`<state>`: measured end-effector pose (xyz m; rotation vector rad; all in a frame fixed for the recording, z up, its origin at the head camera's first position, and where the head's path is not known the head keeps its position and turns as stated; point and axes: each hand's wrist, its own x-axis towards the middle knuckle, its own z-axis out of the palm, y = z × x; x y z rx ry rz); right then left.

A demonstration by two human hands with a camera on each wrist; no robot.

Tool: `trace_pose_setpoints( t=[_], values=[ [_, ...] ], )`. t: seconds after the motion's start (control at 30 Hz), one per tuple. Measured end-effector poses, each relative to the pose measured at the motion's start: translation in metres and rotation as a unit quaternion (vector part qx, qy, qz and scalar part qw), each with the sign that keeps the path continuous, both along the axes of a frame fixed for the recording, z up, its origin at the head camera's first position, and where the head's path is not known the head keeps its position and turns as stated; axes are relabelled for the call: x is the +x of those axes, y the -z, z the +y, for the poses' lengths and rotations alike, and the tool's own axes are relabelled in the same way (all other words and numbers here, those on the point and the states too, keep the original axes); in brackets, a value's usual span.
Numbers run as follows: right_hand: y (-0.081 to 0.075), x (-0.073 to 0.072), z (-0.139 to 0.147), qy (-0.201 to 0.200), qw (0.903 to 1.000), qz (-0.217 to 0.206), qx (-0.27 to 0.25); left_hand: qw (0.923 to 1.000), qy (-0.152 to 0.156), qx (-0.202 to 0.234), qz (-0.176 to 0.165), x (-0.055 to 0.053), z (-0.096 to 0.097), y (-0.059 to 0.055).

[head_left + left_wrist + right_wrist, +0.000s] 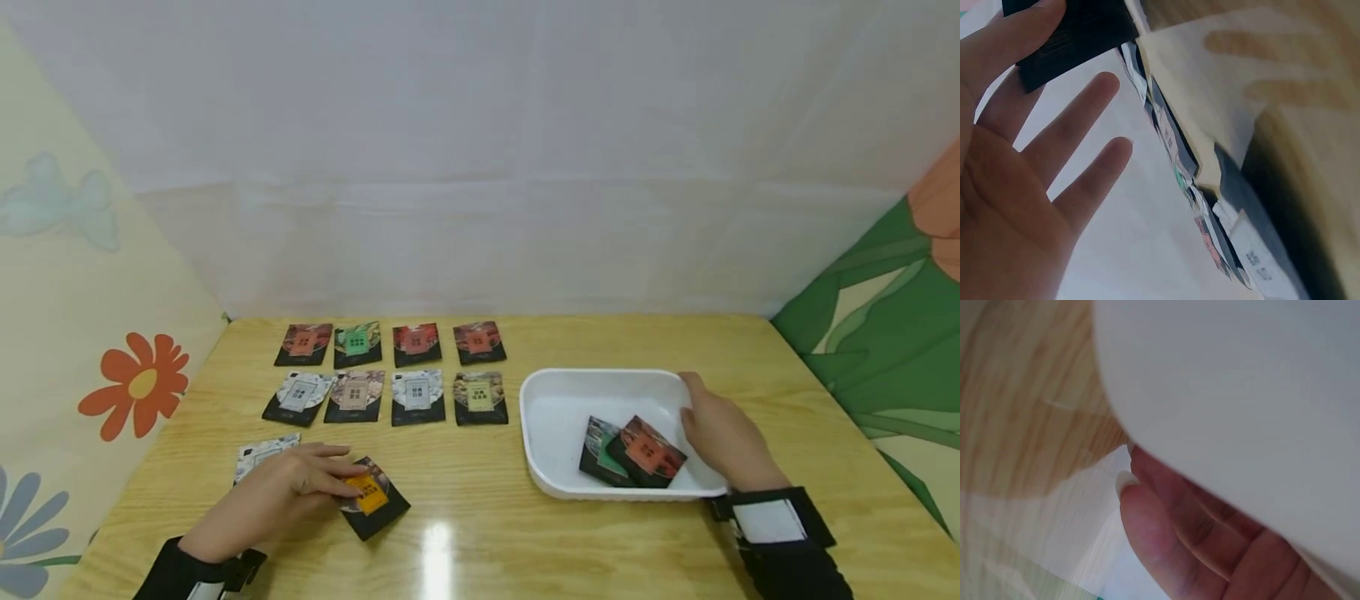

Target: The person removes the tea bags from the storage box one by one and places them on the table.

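Note:
My left hand (pixel 288 483) pinches a black sachet with an orange label (pixel 372 493) over the front left of the table. In the left wrist view, thumb and forefinger hold the dark sachet (pixel 1085 37) while the other fingers spread out. On the right, my right hand (pixel 723 433) grips the side rim of a white plastic tray (pixel 555 442), thumb at the inner side and fingers outside beneath the rim. Inside the tray lie a red-labelled sachet (pixel 648 452) and, partly under it, a green-labelled one (pixel 597 454).
Behind my left hand lie two rows of sachets, the back row with a red-labelled sachet (pixel 303 344) at its left end, the nearer with a yellow-green one (pixel 481 398) at its right. A white-patterned sachet (pixel 262 452) is partly hidden by my left hand. White cloth (pixel 480 167) hangs behind.

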<state>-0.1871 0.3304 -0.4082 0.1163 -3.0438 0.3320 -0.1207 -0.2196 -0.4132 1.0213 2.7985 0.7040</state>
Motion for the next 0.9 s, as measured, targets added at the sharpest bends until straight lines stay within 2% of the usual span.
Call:
trace_pose_setpoints(
  t=[0.33, 0.6, 0.73, 0.9],
  values=[
    [0.0, 0.002, -0.001, -0.005, 1.0, 0.003, -0.004, 0.9998, 0.003, -0.019, -0.002, -0.012, -0.004, 0.002],
    [0.002, 0.0, 0.0, -0.002, 1.0, 0.002, 0.003, 0.9994, -0.015, -0.027, -0.017, -0.02, -0.008, 0.01],
    [0.0, 0.001, 0.0, -0.003, 1.0, 0.003, 0.003, 0.9977, -0.045, -0.049, -0.011, -0.017, -0.001, 0.009],
    [-0.002, 0.001, -0.001, -0.004, 1.0, 0.002, 0.0, 0.9902, -0.099, -0.099, 0.0, -0.004, 0.02, -0.006]
  ],
)
